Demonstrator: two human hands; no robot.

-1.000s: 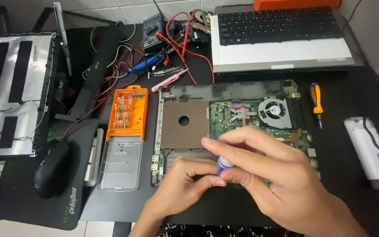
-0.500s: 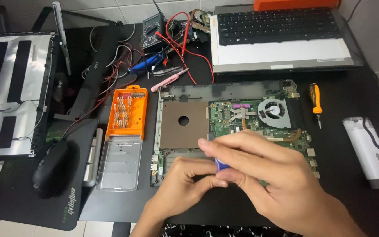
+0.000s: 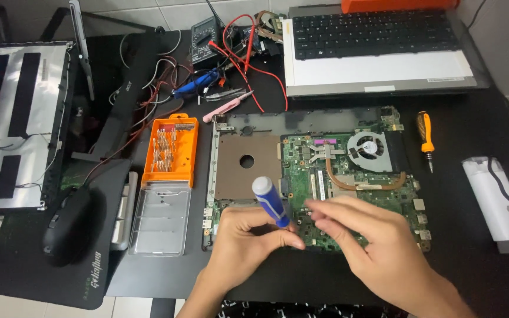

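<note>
On the worktop (image 3: pixel 472 118), the opened laptop base (image 3: pixel 316 176) lies unmoved with its green board exposed. The right hand (image 3: pixel 378 250) has slid off the blue-handled screwdriver (image 3: pixel 271 201), its grip now loose and empty; the left hand (image 3: pixel 248 241) alone grips the screwdriver, tilted over the board's front edge.

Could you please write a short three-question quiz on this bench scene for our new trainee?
1. True or false: the left hand holds the blue screwdriver.
2. What lies right of the motherboard?
A. the mouse
B. the orange screwdriver
C. the bit case
3. Fill in: the right hand rests over the motherboard's ____ edge.

Key:
1. True; its fingers are wrapped around the lower handle.
2. B; the mouse and the orange bit case lie to the left.
3. Near (bottom); the fingers point left towards the screwdriver.
</note>
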